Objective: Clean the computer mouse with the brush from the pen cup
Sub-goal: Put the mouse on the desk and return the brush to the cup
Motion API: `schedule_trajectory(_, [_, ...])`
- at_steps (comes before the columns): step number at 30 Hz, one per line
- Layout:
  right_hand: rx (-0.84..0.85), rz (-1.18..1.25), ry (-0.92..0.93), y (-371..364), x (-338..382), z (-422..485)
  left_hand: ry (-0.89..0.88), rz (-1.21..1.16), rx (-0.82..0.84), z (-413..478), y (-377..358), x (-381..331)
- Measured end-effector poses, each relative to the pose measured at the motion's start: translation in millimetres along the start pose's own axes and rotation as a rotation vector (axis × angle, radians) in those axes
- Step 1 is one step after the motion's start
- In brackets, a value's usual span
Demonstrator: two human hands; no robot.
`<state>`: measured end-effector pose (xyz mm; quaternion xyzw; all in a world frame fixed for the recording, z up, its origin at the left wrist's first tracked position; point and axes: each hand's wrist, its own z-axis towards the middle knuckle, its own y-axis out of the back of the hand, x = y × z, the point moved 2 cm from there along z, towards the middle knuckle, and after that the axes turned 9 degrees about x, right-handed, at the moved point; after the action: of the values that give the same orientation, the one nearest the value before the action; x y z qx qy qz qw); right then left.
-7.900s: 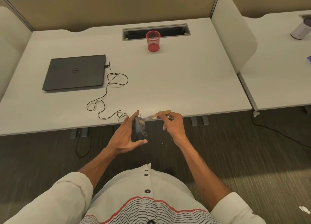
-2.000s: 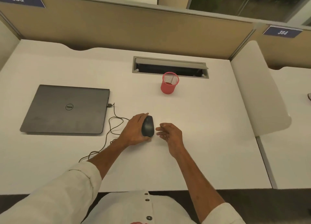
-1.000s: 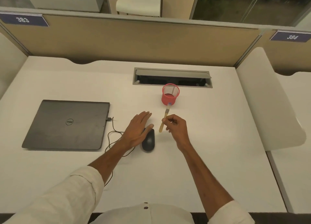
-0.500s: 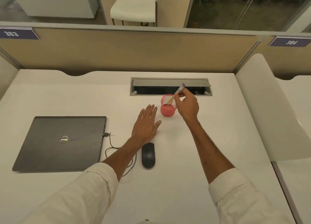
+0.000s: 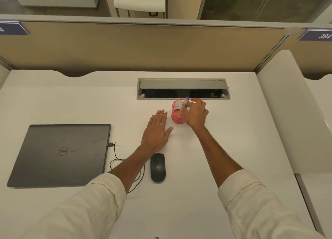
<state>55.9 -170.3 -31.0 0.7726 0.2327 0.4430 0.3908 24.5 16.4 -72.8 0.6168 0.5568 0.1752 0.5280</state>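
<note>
The white bench (image 5: 237, 149) filled most of the view, backed by a tan partition (image 5: 143, 48), with a closed grey laptop (image 5: 61, 152) lying flat on its left part. Both arms reached forward across the bench from cream rolled sleeves (image 5: 89, 208), the forearms bare. The left arm ran diagonally toward the middle, and the right arm stretched further, almost straight, toward the far side. A metal cable hatch (image 5: 183, 85) was set into the bench behind the hands, its lid propped open. The left hand (image 5: 156, 131) lay palm down with its fingers straight and close together and the thumb spread to the right, holding nothing. Whether it rested on the bench or hovered just above could not be told. The black computer mouse (image 5: 158, 167) sat on the bench just beside the left wrist, nearer the person than that hand, untouched. Its cable (image 5: 115, 150) looped back to a plug at the laptop's right edge. The red mesh pen cup (image 5: 177, 119) stood upright just in front of the hatch, between the two hands. The right hand (image 5: 196, 114) hung over the cup's right rim, fingers curled, pinching the brush (image 5: 183, 107) near its upper end. The brush leaned with its wooden handle down inside the cup and its purple end up above the rim.
</note>
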Motion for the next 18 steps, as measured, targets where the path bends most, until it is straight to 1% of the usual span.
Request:
schedule_trajectory(7, [0.026,-0.013,-0.016,-7.3,0.6,3.4,0.017,-0.048,0.003,5.7,-3.0,0.0])
schedule_trajectory(11, [0.030,0.004,-0.095,-8.4,0.8,3.2,0.021,-0.057,-0.001,4.5,-2.8,1.0])
schedule_trajectory(14, [0.009,0.003,-0.113,-7.5,2.2,-1.3,0.036,-0.057,0.003,1.8,-1.6,3.9])
schedule_trajectory(18, [-0.034,-0.010,-0.066,-2.7,2.8,-12.7,0.045,-0.030,0.004,-3.2,2.8,5.3])
